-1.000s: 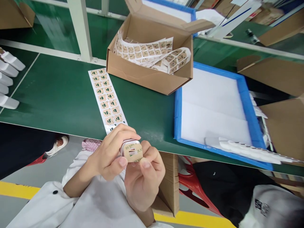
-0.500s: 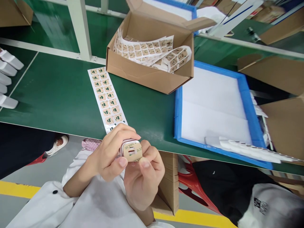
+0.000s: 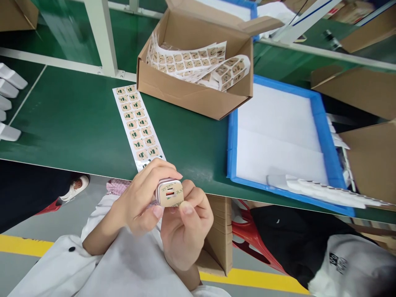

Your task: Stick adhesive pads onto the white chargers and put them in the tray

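Observation:
My left hand (image 3: 140,200) and my right hand (image 3: 182,231) together hold a small white charger block (image 3: 169,192) just below the near edge of the green table. A tan sticker with printed letters covers the block's end face, and my right thumb presses on its lower edge. A strip of tan stickers on white backing (image 3: 136,126) lies on the green table (image 3: 71,119) just beyond my left hand.
An open cardboard box (image 3: 192,88) of curled sticker strips stands behind. To the right lies a blue-rimmed tray (image 3: 231,144) lined with white foam, with white parts along its near edge. White blocks (image 3: 9,103) sit at the far left. Another person's white sleeve (image 3: 352,268) shows at bottom right.
Both hands and the block have shifted slightly up and left in view. My right thumb has slid along the sticker's lower edge.

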Motion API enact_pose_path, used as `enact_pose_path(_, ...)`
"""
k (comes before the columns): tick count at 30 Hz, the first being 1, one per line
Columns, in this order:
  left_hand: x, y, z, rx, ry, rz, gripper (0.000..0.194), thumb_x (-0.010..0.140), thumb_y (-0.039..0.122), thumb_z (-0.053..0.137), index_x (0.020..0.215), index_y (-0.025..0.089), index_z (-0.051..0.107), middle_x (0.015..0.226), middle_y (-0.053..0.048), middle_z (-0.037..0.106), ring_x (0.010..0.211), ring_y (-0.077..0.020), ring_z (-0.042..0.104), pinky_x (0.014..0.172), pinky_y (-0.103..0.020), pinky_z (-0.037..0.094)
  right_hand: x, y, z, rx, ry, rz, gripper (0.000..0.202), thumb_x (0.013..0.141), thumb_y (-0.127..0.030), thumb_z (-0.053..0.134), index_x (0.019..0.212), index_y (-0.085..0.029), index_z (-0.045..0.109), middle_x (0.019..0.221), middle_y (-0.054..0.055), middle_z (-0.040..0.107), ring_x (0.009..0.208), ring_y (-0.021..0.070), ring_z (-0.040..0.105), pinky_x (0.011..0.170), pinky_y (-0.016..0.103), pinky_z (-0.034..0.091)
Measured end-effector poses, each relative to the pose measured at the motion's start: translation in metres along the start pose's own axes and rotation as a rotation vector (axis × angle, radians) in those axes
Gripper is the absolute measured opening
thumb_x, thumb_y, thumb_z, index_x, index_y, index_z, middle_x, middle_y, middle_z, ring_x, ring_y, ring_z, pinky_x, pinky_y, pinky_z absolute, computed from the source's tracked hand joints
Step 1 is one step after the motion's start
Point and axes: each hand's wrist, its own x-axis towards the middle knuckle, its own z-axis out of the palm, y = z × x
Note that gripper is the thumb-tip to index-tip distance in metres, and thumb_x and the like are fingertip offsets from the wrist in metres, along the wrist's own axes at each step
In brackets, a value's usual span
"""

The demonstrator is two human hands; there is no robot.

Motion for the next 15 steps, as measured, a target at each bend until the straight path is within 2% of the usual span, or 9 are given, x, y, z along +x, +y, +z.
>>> enact_pose_path(6,0.0007,0.0001,-0.0012,-0.017,-0.009,-0.004,0.045,0.104,0.057,0.047,0.130,0.022,0.055,0.111,-0.008,0.057,0.097,-0.0245,0.060,0.080,-0.041,0.055,0.0014,0.0012,0.0006,0.002,0.008,0.013,0.042,0.091,-0.038,0.076,0.065,-0.023,0.047,0.063,-0.006,0.039,0.057,0.0125,0.035,0.055,0.026,0.036)
enact_pose_path(15,0.0009,-0.0002,0.0001,0.014,-0.001,-0.009,0.045,0.104,0.059,0.046,0.129,0.023,0.056,0.109,-0.008,0.059,0.094,-0.0251,0.061,0.076,-0.041,0.055,0.0007,0.0019,-0.0001,-0.029,0.014,0.019,0.040,0.090,-0.039,0.077,0.065,-0.023,0.048,0.063,-0.006,0.039,0.057,0.0125,0.035,0.054,0.026,0.035)
